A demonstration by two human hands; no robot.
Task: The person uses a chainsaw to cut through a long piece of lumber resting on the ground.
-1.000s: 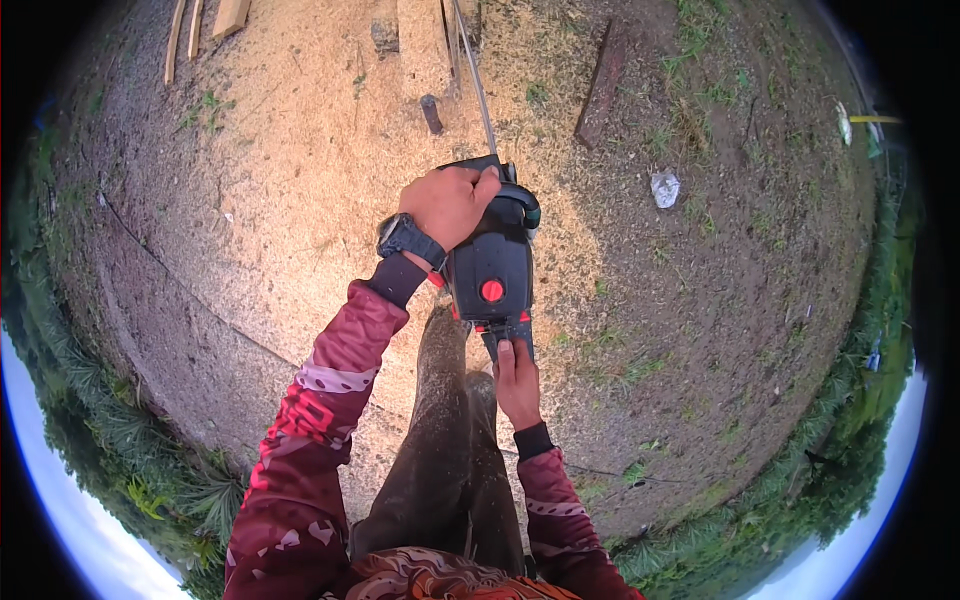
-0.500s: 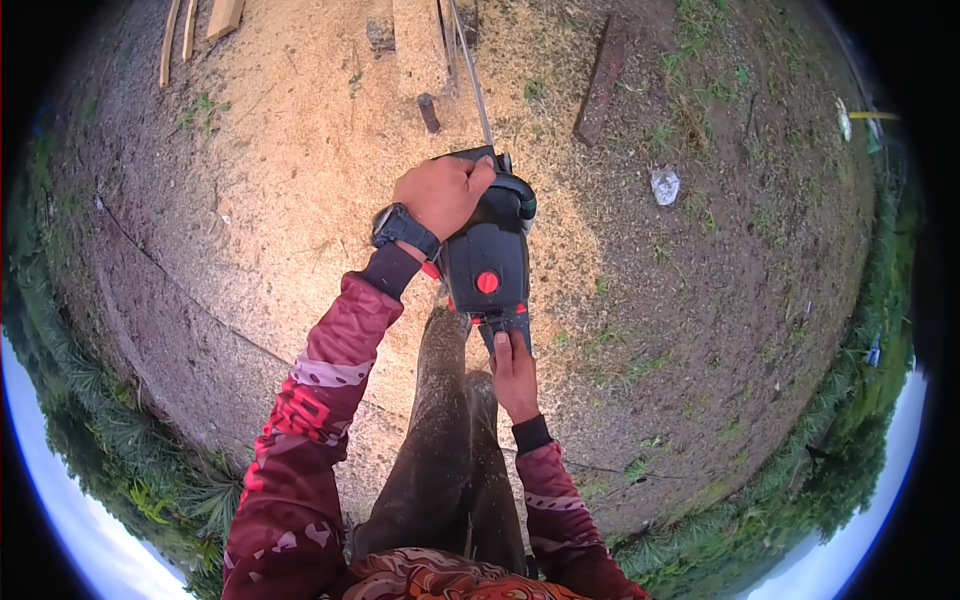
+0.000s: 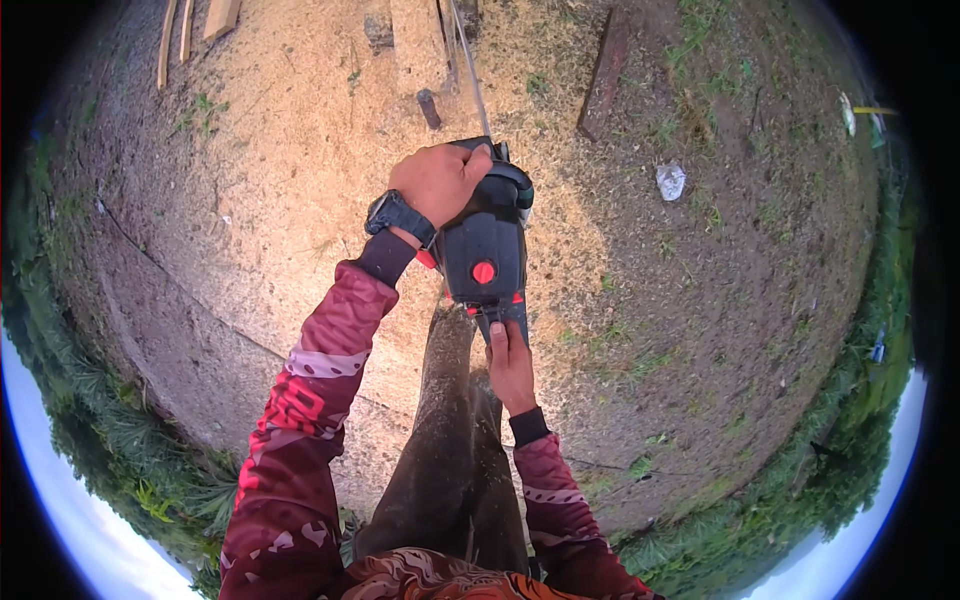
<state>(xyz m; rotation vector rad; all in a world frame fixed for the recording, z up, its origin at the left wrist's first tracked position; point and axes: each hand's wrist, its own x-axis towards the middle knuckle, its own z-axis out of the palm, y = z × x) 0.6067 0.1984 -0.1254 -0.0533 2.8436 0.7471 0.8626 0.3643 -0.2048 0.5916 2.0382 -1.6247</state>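
Observation:
A black chainsaw (image 3: pixel 490 240) with a red round knob is held out in front of my legs, its long thin guide bar (image 3: pixel 470 75) pointing away from me. My left hand (image 3: pixel 437 185), with a dark watch on the wrist, is closed around the front handle. Behind the engine body, my right hand (image 3: pixel 511 365) grips the rear handle, its thumb on top and the other fingers mostly hidden. Just left of the bar lies a pale timber beam (image 3: pixel 419 50), its near end toward me. The bar's far end runs out of view at the top.
A short dark stub (image 3: pixel 428 109) stands at the beam's near end. Thin wooden strips (image 3: pixel 186 30) lie far left, a dark plank (image 3: pixel 603 75) far right. Crumpled clear plastic (image 3: pixel 670 182) rests on the dirt to the right. Sawdust (image 3: pixel 300 150) covers the ground; a dark cord (image 3: pixel 235 328) crosses the left side.
The chainsaw and both my hands have shifted slightly up and to the left in view. Both grips look the same.

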